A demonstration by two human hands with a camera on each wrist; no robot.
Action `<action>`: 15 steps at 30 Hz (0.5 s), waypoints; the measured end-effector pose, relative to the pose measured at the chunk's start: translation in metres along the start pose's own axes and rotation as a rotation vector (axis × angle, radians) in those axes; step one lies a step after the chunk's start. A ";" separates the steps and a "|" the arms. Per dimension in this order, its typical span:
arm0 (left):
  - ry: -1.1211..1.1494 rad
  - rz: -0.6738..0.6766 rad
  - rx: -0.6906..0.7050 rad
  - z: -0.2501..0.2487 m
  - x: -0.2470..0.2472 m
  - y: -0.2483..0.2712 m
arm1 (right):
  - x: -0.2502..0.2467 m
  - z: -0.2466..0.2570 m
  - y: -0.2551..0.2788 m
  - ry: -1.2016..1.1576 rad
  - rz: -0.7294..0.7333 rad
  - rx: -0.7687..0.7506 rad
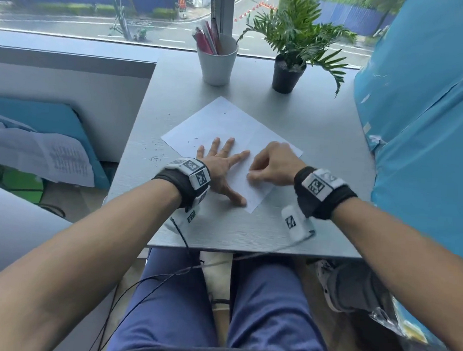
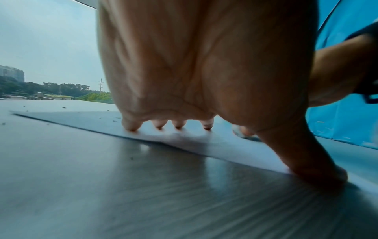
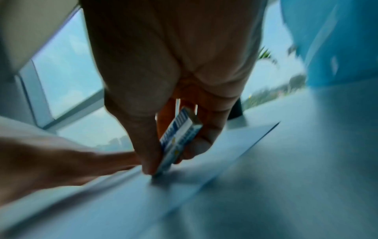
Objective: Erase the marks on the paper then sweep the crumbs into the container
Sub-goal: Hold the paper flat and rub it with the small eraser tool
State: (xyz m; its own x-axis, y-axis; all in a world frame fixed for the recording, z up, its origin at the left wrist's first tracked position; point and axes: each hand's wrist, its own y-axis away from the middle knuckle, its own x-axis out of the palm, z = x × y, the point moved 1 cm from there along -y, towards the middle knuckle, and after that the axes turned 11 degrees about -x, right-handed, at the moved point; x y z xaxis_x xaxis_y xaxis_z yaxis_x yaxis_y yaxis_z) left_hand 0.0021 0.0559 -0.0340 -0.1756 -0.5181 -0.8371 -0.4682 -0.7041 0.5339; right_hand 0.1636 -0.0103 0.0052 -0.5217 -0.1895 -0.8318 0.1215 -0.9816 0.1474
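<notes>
A white sheet of paper [image 1: 225, 124] lies turned like a diamond on the grey table [image 1: 320, 142]. My left hand [image 1: 221, 164] presses flat on its near half, fingers spread and straight. My right hand [image 1: 272, 165] pinches an eraser [image 3: 176, 142] in a blue-and-white sleeve between thumb and fingers, its tip down on the paper [image 3: 204, 161] just right of the left hand. In the head view the eraser is hidden under the right hand. Dark eraser crumbs [image 1: 156, 158] are scattered on the table left of the sheet, and a few lie on the paper [image 2: 184, 137].
A white cup [image 1: 217, 60] holding pens stands at the table's back, with a potted plant [image 1: 288, 71] to its right. A blue wrapped bulk [image 1: 428, 132] crowds the table's right side. The table's near edge [image 1: 248, 250] runs above my lap.
</notes>
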 end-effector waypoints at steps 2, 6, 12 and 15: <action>-0.001 -0.009 -0.011 -0.002 -0.001 -0.001 | -0.016 -0.015 -0.008 0.009 -0.152 0.095; -0.029 -0.001 -0.015 -0.001 0.001 -0.003 | 0.011 0.013 0.007 0.054 -0.004 -0.089; -0.032 0.009 -0.011 0.000 0.000 0.000 | -0.006 -0.013 -0.003 0.012 -0.181 0.084; -0.047 0.010 0.000 0.002 0.001 -0.002 | 0.018 0.013 0.013 -0.010 0.037 -0.089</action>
State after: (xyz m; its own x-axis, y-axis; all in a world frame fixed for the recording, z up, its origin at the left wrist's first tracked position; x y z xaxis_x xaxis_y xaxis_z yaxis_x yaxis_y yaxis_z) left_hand 0.0014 0.0576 -0.0361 -0.2205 -0.5014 -0.8367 -0.4665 -0.6991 0.5419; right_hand 0.1446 -0.0263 -0.0004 -0.5239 -0.2267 -0.8210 0.2152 -0.9679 0.1299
